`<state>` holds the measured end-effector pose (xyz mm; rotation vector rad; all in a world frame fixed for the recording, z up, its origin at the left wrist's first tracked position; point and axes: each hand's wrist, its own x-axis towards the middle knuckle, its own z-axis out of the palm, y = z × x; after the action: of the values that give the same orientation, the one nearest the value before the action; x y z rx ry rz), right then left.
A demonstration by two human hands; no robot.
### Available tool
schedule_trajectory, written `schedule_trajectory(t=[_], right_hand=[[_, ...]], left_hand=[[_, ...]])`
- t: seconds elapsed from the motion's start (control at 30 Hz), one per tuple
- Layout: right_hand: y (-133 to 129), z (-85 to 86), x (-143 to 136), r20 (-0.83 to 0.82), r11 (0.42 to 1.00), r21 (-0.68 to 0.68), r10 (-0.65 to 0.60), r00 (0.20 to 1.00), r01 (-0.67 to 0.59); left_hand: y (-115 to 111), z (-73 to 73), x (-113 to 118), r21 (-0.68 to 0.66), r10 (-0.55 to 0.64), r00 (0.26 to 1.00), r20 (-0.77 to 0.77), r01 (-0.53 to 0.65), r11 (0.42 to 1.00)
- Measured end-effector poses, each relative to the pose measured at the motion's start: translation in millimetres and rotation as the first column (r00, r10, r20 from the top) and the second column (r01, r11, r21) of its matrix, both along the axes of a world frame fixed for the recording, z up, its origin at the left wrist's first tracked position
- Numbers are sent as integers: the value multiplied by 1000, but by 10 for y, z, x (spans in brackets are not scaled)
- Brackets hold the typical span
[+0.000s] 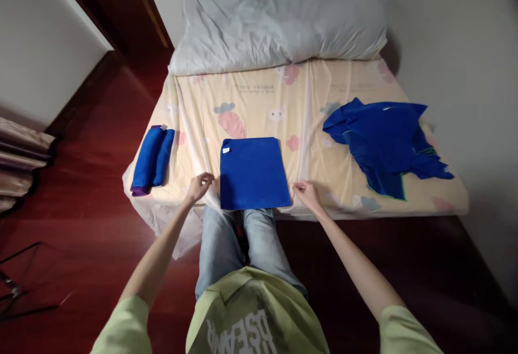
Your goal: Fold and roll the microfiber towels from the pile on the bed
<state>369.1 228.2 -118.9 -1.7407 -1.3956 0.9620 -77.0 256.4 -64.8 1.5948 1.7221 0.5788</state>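
A blue cloth (254,175) lies flat as a near square at the bed's front edge, with a small white tag at its upper left corner. Just left of it is my left hand (201,185), fingers curled, apart from the cloth; whether anything is between the fingertips is too small to tell. My right hand (306,194) is beside the cloth's lower right corner, thumb and fingers pinched together, and what they hold, if anything, cannot be made out.
Rolled blue and purple cloths (152,158) rest at the bed's left edge. Crumpled blue cloths (384,138) spread over the right side. A grey quilt (279,19) lies across the back of the patterned bed sheet (259,100). A black metal stand (16,292) is at lower left.
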Motion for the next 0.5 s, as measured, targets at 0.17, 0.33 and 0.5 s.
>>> schedule_trajectory(t=[0.17, 0.33, 0.5], right_hand=[[503, -21, -367, 337, 934, 314, 56, 940, -169], [630, -258, -709, 474, 905, 346, 59, 879, -247], [599, -350, -673, 412, 897, 390, 32, 911, -208]], left_hand=[[1110, -11, -52, 122, 15, 991, -133, 1, 993], [1959, -175, 136, 84, -46, 980, -191, 63, 994], [2349, -362, 316, -19, -227, 942, -247, 229, 973]])
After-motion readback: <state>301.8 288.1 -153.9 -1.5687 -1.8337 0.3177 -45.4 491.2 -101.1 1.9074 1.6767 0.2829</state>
